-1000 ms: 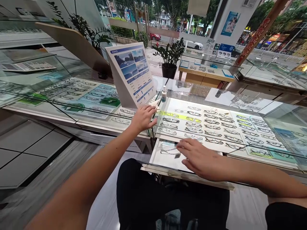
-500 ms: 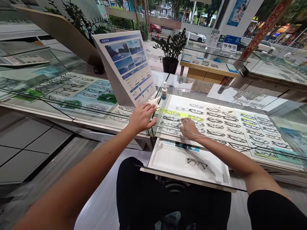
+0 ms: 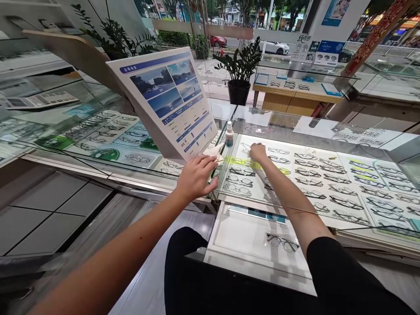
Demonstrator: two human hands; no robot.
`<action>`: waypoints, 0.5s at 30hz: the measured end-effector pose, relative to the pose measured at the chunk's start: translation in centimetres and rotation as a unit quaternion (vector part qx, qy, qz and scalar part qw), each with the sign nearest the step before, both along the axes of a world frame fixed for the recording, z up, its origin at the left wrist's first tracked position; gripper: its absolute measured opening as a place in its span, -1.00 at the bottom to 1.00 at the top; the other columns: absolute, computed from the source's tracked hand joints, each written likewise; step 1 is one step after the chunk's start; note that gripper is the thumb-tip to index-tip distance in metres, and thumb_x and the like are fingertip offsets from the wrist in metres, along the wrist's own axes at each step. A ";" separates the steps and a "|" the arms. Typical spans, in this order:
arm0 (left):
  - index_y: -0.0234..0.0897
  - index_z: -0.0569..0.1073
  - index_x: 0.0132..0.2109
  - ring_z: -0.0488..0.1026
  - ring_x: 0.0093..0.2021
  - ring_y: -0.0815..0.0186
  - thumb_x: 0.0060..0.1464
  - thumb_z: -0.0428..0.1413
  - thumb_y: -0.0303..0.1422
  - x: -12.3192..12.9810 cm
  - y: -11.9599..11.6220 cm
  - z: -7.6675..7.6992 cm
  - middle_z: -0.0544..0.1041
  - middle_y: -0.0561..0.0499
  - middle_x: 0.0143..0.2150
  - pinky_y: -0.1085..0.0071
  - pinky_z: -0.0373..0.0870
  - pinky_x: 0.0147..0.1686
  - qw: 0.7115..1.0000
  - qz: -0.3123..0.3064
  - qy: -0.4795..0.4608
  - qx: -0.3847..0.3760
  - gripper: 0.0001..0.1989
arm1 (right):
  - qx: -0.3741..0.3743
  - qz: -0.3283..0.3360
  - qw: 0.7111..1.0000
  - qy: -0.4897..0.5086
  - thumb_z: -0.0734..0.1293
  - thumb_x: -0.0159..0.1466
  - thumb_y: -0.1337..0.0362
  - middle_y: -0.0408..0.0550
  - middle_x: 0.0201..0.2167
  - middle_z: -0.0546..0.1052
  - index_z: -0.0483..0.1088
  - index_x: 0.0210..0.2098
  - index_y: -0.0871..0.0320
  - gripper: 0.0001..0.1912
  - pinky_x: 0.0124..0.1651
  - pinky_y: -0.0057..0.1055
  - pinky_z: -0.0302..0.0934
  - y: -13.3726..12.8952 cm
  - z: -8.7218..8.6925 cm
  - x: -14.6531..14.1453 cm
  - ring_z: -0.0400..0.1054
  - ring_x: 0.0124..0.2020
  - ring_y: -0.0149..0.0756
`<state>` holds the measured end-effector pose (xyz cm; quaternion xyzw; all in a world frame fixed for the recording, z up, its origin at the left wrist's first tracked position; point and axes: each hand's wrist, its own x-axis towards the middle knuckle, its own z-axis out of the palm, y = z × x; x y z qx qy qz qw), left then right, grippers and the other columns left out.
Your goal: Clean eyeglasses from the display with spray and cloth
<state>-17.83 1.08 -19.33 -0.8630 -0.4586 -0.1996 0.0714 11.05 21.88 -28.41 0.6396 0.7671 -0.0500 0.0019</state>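
My left hand (image 3: 197, 176) lies on the glass counter, fingers stretched and thumb apart. Its fingertips touch or lie beside a crumpled pale tissue (image 3: 217, 154). Farther right, my right hand (image 3: 258, 152) is closed and pressed low on the glass counter top (image 3: 259, 119); whatever its curled fingers hold is hidden. A small white spray bottle (image 3: 229, 135) stands upright between the hands, near the joint of the glass panes. Below the counter, a pair of glasses (image 3: 282, 243) with thin dark rims lies in an open white drawer (image 3: 243, 236).
A large tilted display board (image 3: 170, 109) stands beside my left hand. Rows of eyeglass frames (image 3: 308, 170) lie under the glass. A potted plant (image 3: 239, 89) stands behind the counter, and another display case (image 3: 295, 98) is at the back right.
My right hand has moved away from me across the glass, to the far rows of frames. My left hand stays by the tissue. The view has shifted slightly.
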 end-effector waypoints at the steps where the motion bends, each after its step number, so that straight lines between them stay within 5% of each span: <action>1: -0.26 0.58 0.20 0.50 0.37 -0.16 0.27 0.13 -0.19 0.0 0.0 0.0 0.61 -0.23 0.36 -0.15 0.47 0.33 1.000 0.000 0.001 0.002 -0.55 | 0.006 -0.001 1.000 -0.004 0.42 0.49 0.01 0.19 0.34 0.50 0.50 0.26 0.21 -0.50 0.48 0.14 0.17 0.6 -0.2 -0.4 0.33 0.42 0.10; 10: -0.29 0.58 0.22 0.51 0.37 -0.17 0.26 0.13 -0.18 -0.2 -0.2 -0.1 0.61 -0.22 0.36 -0.15 0.50 0.29 1.000 0.000 0.002 0.009 -0.53 | -0.021 0.038 0.999 -0.024 0.40 0.47 -0.09 0.21 0.44 0.42 0.47 0.30 0.19 -0.41 0.56 0.18 -0.02 0.6 -3.7 -2.4 0.21 0.50 0.16; 15: -0.30 0.60 0.21 0.52 0.35 -0.17 0.26 0.15 -0.20 -0.2 -0.2 -0.3 0.62 -0.23 0.35 -0.14 0.50 0.29 1.000 -0.005 -0.002 0.019 -0.54 | -0.025 0.049 0.998 -0.033 0.41 0.47 -0.09 0.22 0.47 0.40 0.45 0.35 0.18 -0.37 0.59 0.23 -0.05 0.1 -4.0 -2.9 0.16 0.55 0.18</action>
